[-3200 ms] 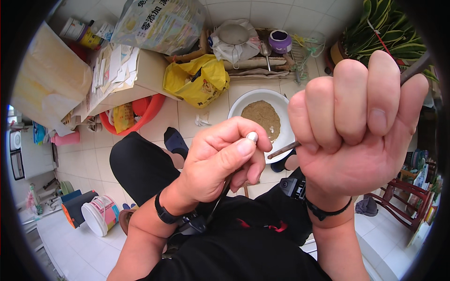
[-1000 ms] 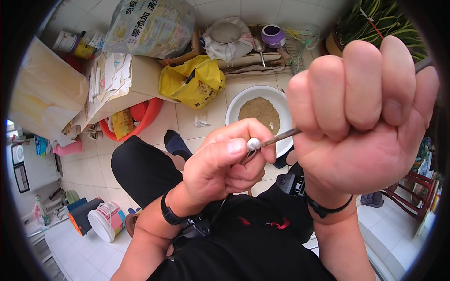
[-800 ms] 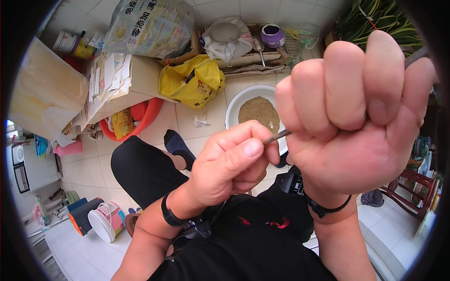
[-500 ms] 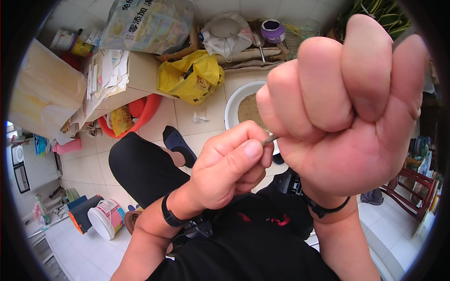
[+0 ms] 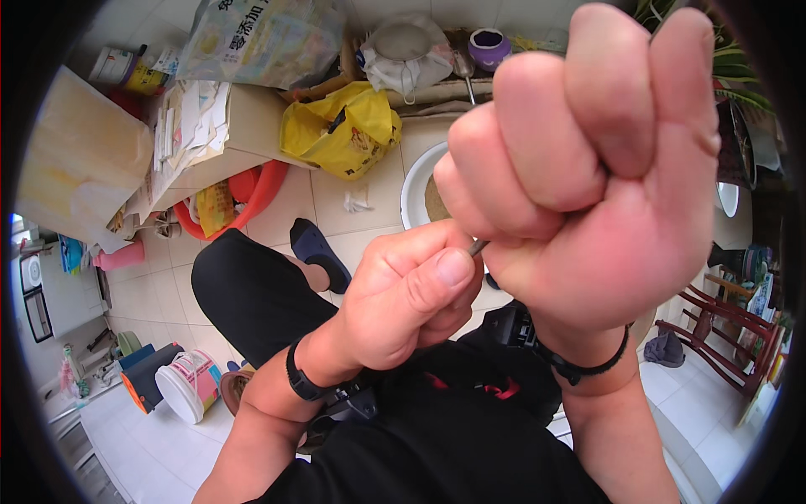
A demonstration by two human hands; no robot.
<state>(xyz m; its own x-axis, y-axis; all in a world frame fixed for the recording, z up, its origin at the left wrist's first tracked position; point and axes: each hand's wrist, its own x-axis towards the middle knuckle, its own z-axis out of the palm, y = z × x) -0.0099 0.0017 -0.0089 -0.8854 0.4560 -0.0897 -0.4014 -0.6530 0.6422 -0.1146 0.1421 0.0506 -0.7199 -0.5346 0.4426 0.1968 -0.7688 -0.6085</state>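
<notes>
Over the last second the right hand (image 5: 579,176), a fist filling the upper right of the frame, has come in leftward against the left hand (image 5: 411,290) at the centre, so that only a short stub of the thin dark rod (image 5: 477,248) shows between them. The left thumb and forefinger are pressed together, pinching at the rod's near end; the right fingers are curled tight around its remaining length. The small white ball seen at the left fingertips a second ago is now out of sight, probably inside that pinch, though the fingers hide it. The work seems to have gone from lining up rod and ball to joining or pressing them. Behind, the fist covers most of the white basin (image 5: 411,191).
</notes>
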